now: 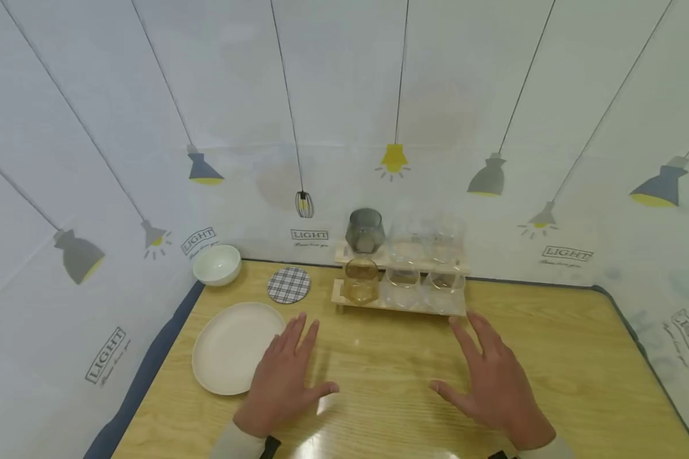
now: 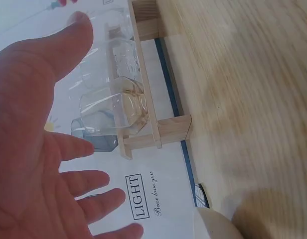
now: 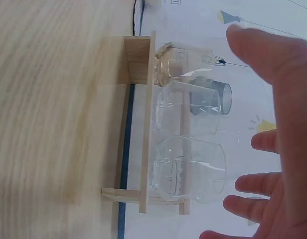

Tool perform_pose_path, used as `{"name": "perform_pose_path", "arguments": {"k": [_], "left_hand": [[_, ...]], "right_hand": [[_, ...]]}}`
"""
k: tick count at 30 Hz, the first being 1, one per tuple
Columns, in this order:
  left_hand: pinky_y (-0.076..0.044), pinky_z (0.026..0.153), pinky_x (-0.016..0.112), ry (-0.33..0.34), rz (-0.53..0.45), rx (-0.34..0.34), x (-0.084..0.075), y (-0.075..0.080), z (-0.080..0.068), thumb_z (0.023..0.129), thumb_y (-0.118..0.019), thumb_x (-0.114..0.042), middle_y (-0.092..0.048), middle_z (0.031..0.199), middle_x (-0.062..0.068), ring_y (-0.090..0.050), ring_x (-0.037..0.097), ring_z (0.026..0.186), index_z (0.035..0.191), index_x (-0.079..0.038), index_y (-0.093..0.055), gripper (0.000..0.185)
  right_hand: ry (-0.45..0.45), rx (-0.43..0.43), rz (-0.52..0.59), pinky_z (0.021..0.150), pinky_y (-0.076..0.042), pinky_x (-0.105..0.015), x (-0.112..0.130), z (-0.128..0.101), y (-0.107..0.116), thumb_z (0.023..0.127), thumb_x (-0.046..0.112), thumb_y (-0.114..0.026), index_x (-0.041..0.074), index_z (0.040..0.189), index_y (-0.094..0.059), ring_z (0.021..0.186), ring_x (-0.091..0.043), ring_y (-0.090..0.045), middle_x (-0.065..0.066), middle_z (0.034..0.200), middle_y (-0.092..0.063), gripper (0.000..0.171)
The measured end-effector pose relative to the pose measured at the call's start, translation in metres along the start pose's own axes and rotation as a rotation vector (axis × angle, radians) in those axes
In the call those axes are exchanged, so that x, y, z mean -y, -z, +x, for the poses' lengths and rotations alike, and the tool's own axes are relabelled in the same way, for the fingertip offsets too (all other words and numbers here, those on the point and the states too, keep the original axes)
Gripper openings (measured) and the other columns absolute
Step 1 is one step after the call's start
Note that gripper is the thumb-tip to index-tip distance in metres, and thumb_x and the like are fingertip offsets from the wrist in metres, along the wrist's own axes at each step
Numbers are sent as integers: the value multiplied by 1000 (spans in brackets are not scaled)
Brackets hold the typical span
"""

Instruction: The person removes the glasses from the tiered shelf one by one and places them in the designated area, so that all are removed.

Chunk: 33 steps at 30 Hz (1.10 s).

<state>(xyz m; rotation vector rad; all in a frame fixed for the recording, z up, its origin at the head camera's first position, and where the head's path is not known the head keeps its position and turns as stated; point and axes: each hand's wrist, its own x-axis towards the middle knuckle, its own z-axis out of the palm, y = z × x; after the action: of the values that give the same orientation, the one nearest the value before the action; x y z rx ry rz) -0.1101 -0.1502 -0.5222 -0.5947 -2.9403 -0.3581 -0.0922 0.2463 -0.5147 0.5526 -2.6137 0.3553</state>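
My left hand (image 1: 281, 376) hovers with fingers spread, overlapping the right edge of a cream plate (image 1: 229, 350) in the head view. My right hand (image 1: 494, 382), its fingers also spread and holding nothing, is over the table in front of the rack's right end. Between and beyond the hands stands a two-tier wooden rack (image 1: 402, 308). On its lower tier are an amber glass (image 1: 360, 284) at the left and two clear glasses (image 3: 191, 167). A grey glass (image 1: 365, 231) stands on the upper tier's left, with clear glasses (image 1: 444, 242) beside it.
A pale bowl (image 1: 217, 265) sits at the table's back left corner. Near it lies a round checked coaster (image 1: 289, 285). Behind the wooden table (image 1: 563, 357) hangs a white backdrop (image 1: 333, 127) printed with lamps, which also closes in both sides.
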Motion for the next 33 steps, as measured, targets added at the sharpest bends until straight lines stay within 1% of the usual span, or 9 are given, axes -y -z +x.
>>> {"name": "perform_pose_path", "arguments": {"k": [3, 6, 8, 15, 18, 23, 26, 30, 33], "left_hand": [[-51, 111, 52, -36, -15, -45, 3, -1, 6, 83, -73, -76, -33, 172, 15, -42, 33, 153, 167, -14, -32, 112], [-58, 98, 51, -57, -65, -85, 4, -2, 11, 88, -76, -67, -39, 168, 14, -49, 33, 147, 166, -14, -35, 103], [-60, 94, 50, -56, -119, -98, 3, -3, 15, 91, -78, -59, -41, 166, 14, -52, 34, 144, 165, -14, -37, 95], [-53, 109, 50, -22, -340, -118, 3, -10, 30, 98, -78, -39, -48, 158, 14, -54, 32, 142, 160, -11, -42, 77], [-54, 107, 50, 16, -482, -130, 4, -15, 38, 100, -76, -32, -51, 154, 14, -57, 33, 137, 156, -10, -46, 68], [-57, 103, 48, 114, -693, -153, 8, -25, 56, 103, -72, -28, -53, 149, 13, -57, 31, 136, 153, -14, -50, 57], [-58, 102, 46, 155, -800, -179, 11, -32, 65, 102, -73, -23, -55, 148, 13, -59, 32, 135, 151, -12, -53, 54], [-58, 103, 45, 195, -946, -187, 13, -41, 79, 101, -74, -18, -54, 150, 13, -58, 37, 136, 150, -7, -53, 54], [-57, 104, 47, 222, -990, -176, 13, -44, 91, 101, -74, -19, -55, 151, 14, -57, 39, 137, 150, -6, -53, 55]], "right_hand": [[4, -56, 33, 72, -60, -57, -2, 6, 2, 78, 69, -82, 8, 158, -48, 124, -48, -60, -28, 156, -47, 106], [-5, -97, 66, 67, -60, -54, -4, 13, 3, 78, 62, -85, 7, 156, -50, 122, -46, -61, -27, 153, -51, 101], [-4, -125, 88, 64, -59, -52, -6, 18, 3, 79, 57, -86, 6, 156, -49, 122, -45, -61, -26, 151, -53, 99], [-20, -168, 152, 60, -57, -49, -17, 35, 1, 82, 38, -88, 0, 154, -49, 118, -44, -61, -27, 148, -53, 91], [-43, -185, 189, 68, -58, -54, -23, 43, 1, 81, 31, -88, 0, 153, -49, 119, -44, -60, -27, 148, -52, 88], [-84, -210, 286, 99, -49, -64, -32, 62, 3, 86, 20, -86, -2, 152, -48, 133, -45, -53, -26, 149, -52, 79], [-110, -215, 337, 101, -46, -64, -38, 72, 1, 90, 17, -83, -2, 151, -48, 131, -44, -53, -25, 148, -52, 73], [-128, -221, 351, 94, -48, -63, -49, 86, -1, 93, 16, -79, -2, 152, -46, 123, -44, -56, -28, 147, -51, 70], [-142, -213, 346, 95, -48, -64, -58, 99, 0, 96, 18, -76, -3, 153, -45, 123, -45, -55, -29, 147, -50, 68]]}}
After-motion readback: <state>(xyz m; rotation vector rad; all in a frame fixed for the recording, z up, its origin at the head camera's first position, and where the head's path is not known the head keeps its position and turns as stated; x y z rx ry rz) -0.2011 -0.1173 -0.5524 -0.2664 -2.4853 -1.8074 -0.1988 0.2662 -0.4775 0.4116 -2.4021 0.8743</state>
